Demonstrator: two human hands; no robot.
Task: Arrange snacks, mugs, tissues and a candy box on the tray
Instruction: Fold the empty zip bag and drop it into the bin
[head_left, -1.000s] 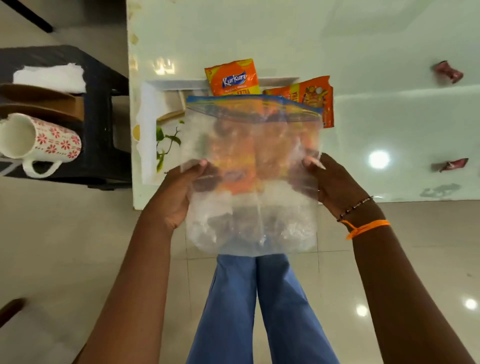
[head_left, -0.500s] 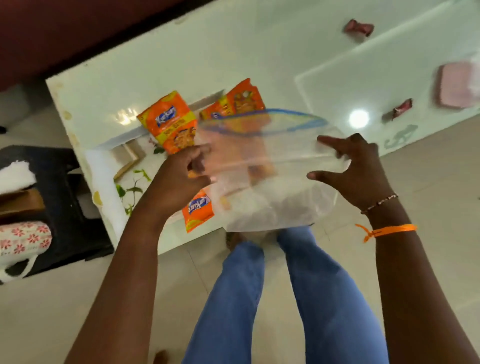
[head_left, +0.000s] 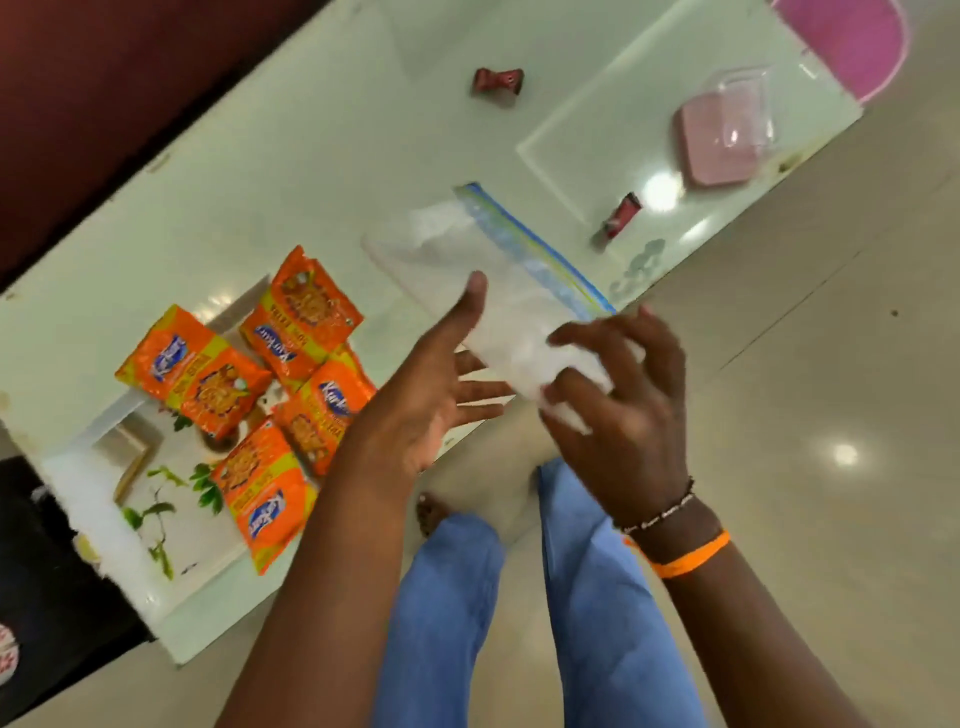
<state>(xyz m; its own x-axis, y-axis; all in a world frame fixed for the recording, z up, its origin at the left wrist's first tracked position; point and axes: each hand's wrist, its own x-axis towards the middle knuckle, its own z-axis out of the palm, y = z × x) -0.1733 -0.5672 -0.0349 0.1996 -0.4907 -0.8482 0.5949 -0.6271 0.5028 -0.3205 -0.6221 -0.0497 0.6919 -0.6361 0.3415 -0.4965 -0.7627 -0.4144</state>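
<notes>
a pale glossy table (head_left: 311, 171) carried everything. a white tray with a leaf print (head_left: 156, 525) sat at its near left corner, with four orange snack packets (head_left: 291, 332) heaped across the tray's far side. beyond the tray lay a clear zip bag (head_left: 498, 270), then two red wrapped candies (head_left: 497, 82) and, farthest from the tray, a pink box (head_left: 711, 140).

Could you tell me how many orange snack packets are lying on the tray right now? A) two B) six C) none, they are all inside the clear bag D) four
D: four orange snack packets lie spread on the white leaf-print tray, while the clear zip bag beside them looks empty.
</notes>
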